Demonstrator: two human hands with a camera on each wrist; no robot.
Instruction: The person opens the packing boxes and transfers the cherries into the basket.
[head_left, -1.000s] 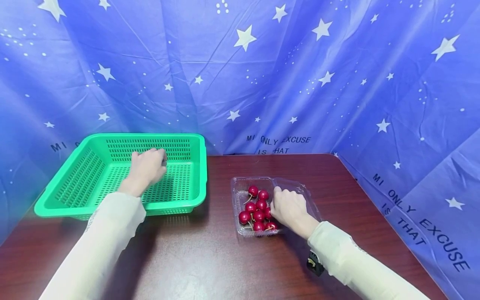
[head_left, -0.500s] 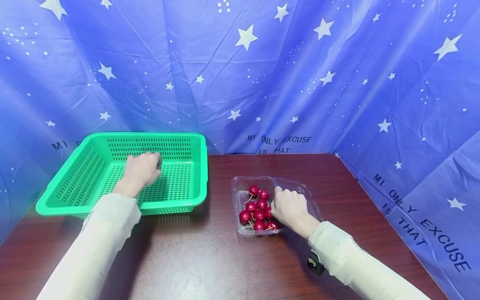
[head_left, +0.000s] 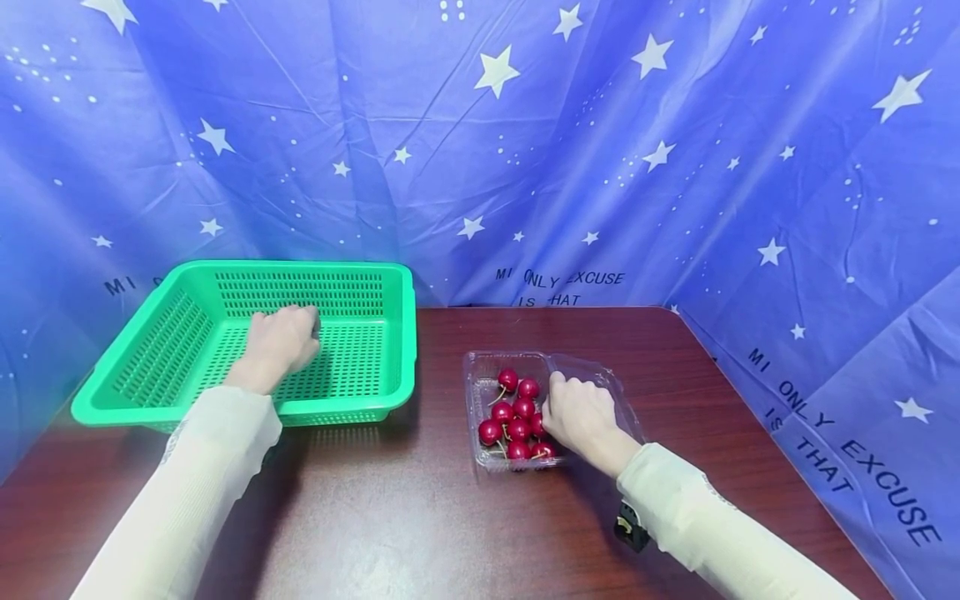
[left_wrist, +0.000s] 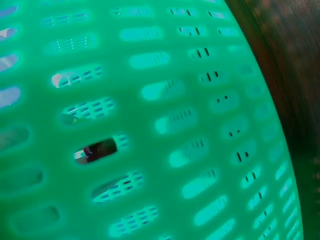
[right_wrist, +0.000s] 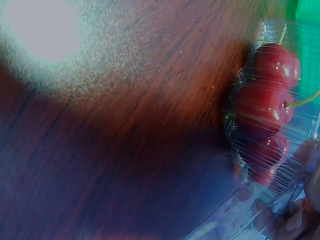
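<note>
My left hand (head_left: 277, 343) reaches over the front rim of the green slotted plastic basket (head_left: 405, 333), back of the hand up. Its fingers point down inside and are hidden from the head view, so I cannot tell what they hold. The left wrist view is filled by the basket's slotted wall (left_wrist: 165, 120). At the right, a clear plastic clamshell box (head_left: 474, 392) stands with several red cherries (head_left: 517, 430), some with stems. My right hand (head_left: 581, 417) grips the box's right side, its fingers (right_wrist: 292, 222) at the plastic edge in the right wrist view.
The dark brown wooden table (head_left: 420, 517) carries both containers, the basket at the back left. A blue curtain (head_left: 420, 150) with white stars hangs behind and along the right. The box's clear lid (head_left: 607, 375) lies folded out behind my right hand.
My left hand has moved a little to the left inside the basket. The right hand, the box and the cherries keep their places.
</note>
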